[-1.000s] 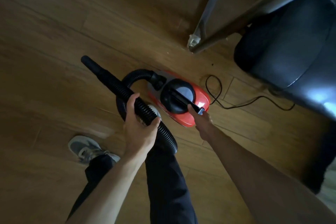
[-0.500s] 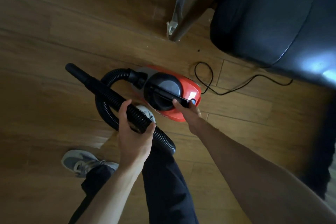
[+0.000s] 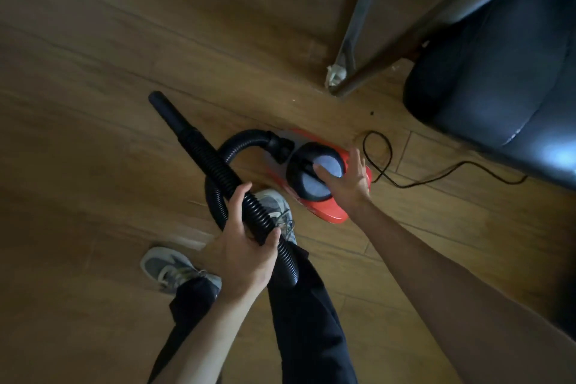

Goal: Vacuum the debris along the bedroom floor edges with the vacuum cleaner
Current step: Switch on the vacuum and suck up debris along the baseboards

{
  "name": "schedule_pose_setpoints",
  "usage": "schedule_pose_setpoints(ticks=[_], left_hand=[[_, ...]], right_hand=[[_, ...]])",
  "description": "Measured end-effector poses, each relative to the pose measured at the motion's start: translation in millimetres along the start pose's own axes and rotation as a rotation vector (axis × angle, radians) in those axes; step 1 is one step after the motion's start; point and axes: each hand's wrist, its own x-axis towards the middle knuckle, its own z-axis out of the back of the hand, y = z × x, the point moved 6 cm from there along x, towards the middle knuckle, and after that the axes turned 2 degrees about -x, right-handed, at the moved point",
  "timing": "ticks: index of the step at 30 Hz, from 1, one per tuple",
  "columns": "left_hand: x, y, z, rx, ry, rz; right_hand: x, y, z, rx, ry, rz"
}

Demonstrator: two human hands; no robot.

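Observation:
A small red and black vacuum cleaner sits on the wooden floor in front of my feet. Its ribbed black hose loops from the body and ends in a plain nozzle pointing up-left. My left hand grips the hose partway along it. Over the top of the vacuum body, my right hand is spread with fingers straight, covering the handle. Small dark and pale specks of debris lie on the floor near the furniture leg.
The black power cord curls on the floor to the right of the vacuum. A metal furniture leg with a taped foot stands beyond it. A dark padded seat fills the upper right. My grey shoes stand below the hose.
My right hand has let go of the vacuum's handle and now lies spread open over its top. The left hand keeps its grip on the hose.

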Motion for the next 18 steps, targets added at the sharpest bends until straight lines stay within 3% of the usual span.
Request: schedule_pose_setpoints(ticks=[2,4,7,10,18], left_hand=[[-0.6,1.0,14.3,0.008,0.013,-0.005],[-1.6,2.8,30.3,-0.025,0.016,-0.012],[-2.8,6.3,57.7,-0.088,0.015,0.008],[-4.7,9.5,89.4,-0.052,-0.012,-0.016],[-14.7,27.8,169.8,-0.128,0.044,-0.103]], right_hand=[[-9.1,46.5,-21.6,-0.003,0.085,0.143],[-24.9,91.5,-55.0,0.038,0.294,0.213],[-57.8,144.4,-106.4,0.064,0.639,0.225],[-90.2,175.5,-148.2,0.082,0.88,0.185],[-142.7,218.7,-227.5,0.026,1.118,0.14]])
